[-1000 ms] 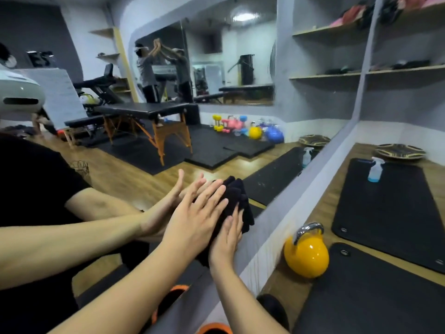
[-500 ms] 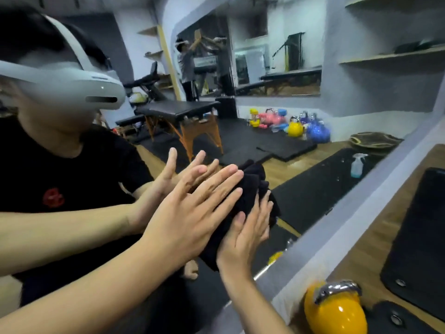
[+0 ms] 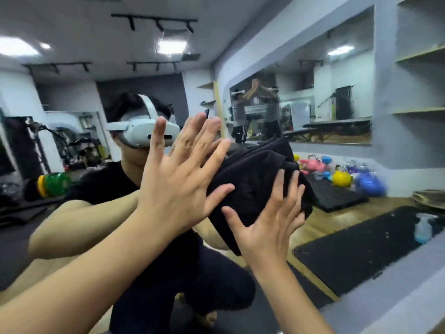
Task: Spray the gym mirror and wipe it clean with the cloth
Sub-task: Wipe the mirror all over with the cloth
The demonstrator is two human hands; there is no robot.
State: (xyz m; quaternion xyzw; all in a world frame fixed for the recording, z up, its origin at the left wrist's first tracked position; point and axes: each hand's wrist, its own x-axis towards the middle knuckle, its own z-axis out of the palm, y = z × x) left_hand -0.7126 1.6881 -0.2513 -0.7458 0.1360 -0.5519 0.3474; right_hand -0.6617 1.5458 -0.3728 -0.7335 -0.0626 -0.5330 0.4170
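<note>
Two hands, one cloth, one mirror in front of me.

I count two hands flat on the glass: my left hand [image 3: 175, 189] and my right hand [image 3: 267, 225], with one black cloth [image 3: 255, 179] between them on one mirror [image 3: 72, 56]. Reflected in it I count one white headset [image 3: 142, 132], one spray bottle [image 3: 423, 229], blurred, one yellow kettlebell [image 3: 342, 177], one blue ball [image 3: 369, 185], one long black mat [image 3: 361, 249] and two wall shelves [image 3: 419, 109]. The pink dumbbells [image 3: 313, 165] are too blurred for me to count.
</note>
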